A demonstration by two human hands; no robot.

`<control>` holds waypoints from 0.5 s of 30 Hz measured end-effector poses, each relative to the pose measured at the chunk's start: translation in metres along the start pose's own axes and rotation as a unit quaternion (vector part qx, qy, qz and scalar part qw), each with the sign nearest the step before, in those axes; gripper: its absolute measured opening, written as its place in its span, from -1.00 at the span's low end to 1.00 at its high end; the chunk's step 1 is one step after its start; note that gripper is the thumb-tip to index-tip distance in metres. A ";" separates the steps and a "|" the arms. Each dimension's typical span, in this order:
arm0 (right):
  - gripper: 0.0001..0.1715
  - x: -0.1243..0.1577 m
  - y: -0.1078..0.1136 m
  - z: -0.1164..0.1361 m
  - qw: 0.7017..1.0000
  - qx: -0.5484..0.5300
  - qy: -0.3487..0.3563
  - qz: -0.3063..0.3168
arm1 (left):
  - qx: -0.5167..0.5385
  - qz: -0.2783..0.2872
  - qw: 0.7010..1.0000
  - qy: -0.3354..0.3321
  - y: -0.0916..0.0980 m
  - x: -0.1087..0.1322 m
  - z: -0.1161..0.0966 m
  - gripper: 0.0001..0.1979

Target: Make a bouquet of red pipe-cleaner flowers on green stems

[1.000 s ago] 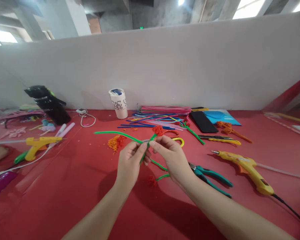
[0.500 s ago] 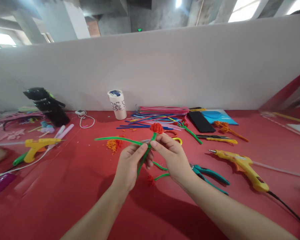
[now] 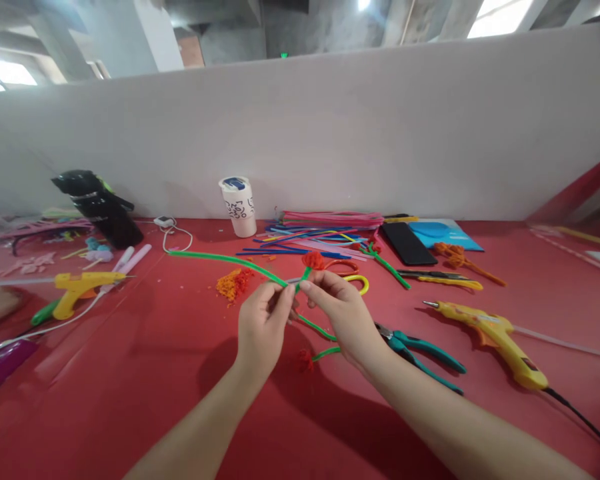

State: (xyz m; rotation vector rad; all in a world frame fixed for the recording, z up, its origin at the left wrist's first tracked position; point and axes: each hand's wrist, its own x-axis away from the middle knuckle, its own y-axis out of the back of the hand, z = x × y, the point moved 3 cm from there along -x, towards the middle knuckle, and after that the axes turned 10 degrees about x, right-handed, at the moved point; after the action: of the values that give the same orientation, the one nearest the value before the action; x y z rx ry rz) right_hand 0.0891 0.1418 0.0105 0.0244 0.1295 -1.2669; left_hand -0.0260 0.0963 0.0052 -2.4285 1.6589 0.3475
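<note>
My left hand (image 3: 261, 325) and my right hand (image 3: 341, 315) meet above the red table (image 3: 130, 373), both pinched on a green pipe cleaner (image 3: 220, 259). Its long free end runs up and left from my left fingers. A small red pipe-cleaner flower (image 3: 313, 260) tops the short green stem just past my right thumb. Another green stem with a red tuft (image 3: 306, 360) lies on the table under my hands. Teal pliers (image 3: 420, 353) lie just right of my right wrist.
A yellow glue gun (image 3: 500, 337) with its cord lies at the right, another yellow glue gun (image 3: 77, 288) at the left. A pile of coloured pipe cleaners (image 3: 320, 233), a white cup (image 3: 239, 206), a black phone (image 3: 407, 243), orange scraps (image 3: 233, 283) and a black object (image 3: 100, 207) stand toward the white partition.
The red flower has dropped lower, closer to my right fingers. The long green end has swung farther left and up. My hands have stayed together in place.
</note>
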 end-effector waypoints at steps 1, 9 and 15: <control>-0.73 0.000 0.000 -0.001 1.000 0.010 -0.002 -0.004 | -0.065 -0.002 0.996 -0.060 0.001 0.001 -0.002 -0.80; -0.76 0.004 0.002 0.006 0.999 0.005 0.045 0.016 | -0.016 0.046 0.995 -0.083 -0.005 0.004 -0.006 -0.83; -0.83 0.006 0.000 0.013 0.992 -0.024 0.072 0.102 | 0.306 0.050 0.933 0.185 -0.008 0.002 0.003 -0.80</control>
State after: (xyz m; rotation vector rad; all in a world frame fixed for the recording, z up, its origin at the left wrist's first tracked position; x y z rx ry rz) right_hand 0.0923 0.1348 0.0229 0.0860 0.2746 -1.0570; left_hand -0.0177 0.0983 0.0016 -2.0087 1.6935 -0.5751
